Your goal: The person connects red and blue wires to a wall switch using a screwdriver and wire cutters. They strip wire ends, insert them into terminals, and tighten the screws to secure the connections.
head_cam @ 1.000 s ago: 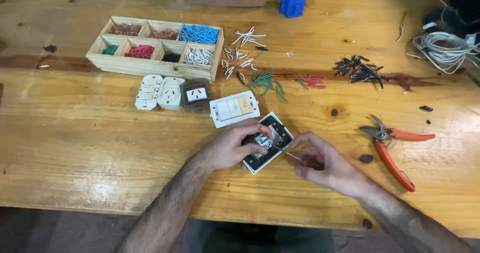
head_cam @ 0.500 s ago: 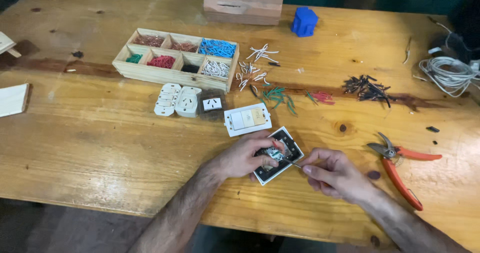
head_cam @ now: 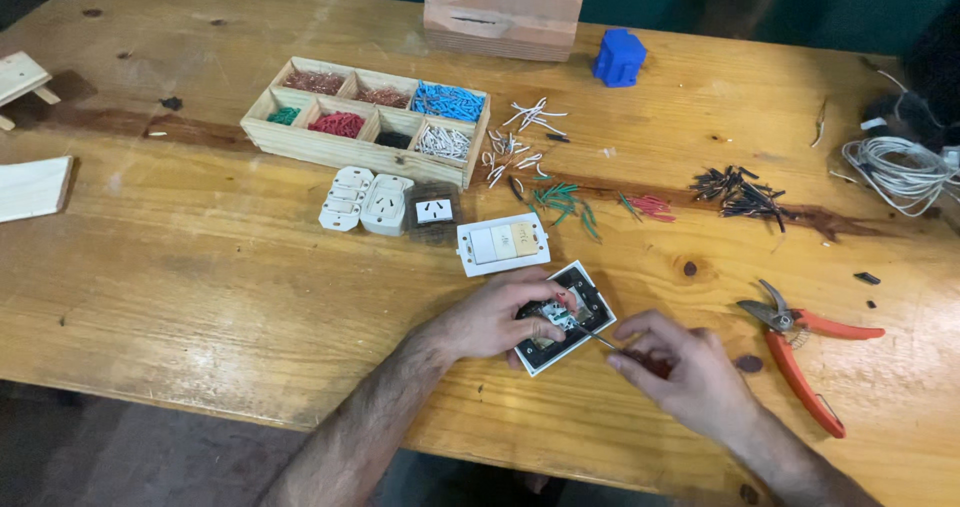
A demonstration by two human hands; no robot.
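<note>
**Hands steady on the switch plate as the view swings left**

Since half a second ago the camera has drifted leftward and a little up: a pale wooden offcut [head_cam: 33, 188] now shows at the table's left edge, and the whole bench has slid rightward in the picture. The hands themselves have barely shifted on their work.

Going from left to right, the wooden table [head_cam: 180, 297] carries the compartment tray [head_cam: 365, 122] of sorted wire pieces in copper, green, red, blue and white. Just in front of it sit white socket modules [head_cam: 362, 203] and a dark one, then a white switch plate [head_cam: 503, 244] lying face up.

Just below that plate is the left hand [head_cam: 490, 319], its fingers closed over the left side of an upturned switch frame [head_cam: 562, 317], pinning it to the table. The frame lies tilted, its long axis running from lower left to upper right, with its wired back facing up.

The right hand [head_cam: 690, 372] comes in from the lower right, fingers pinched on a thin screwdriver [head_cam: 600, 339] whose tip reaches into the frame's terminals. The tool's shaft points up and to the left, roughly across the frame's long axis. The left hand is the nearer one, in full contact; the right touches the frame only through the tool.

Farther right lie loose green and red wire bits [head_cam: 565, 205], a heap of black ones [head_cam: 738, 189], orange-handled pliers [head_cam: 800, 352], and a coil of white cable [head_cam: 900, 172] at the edge.
</note>
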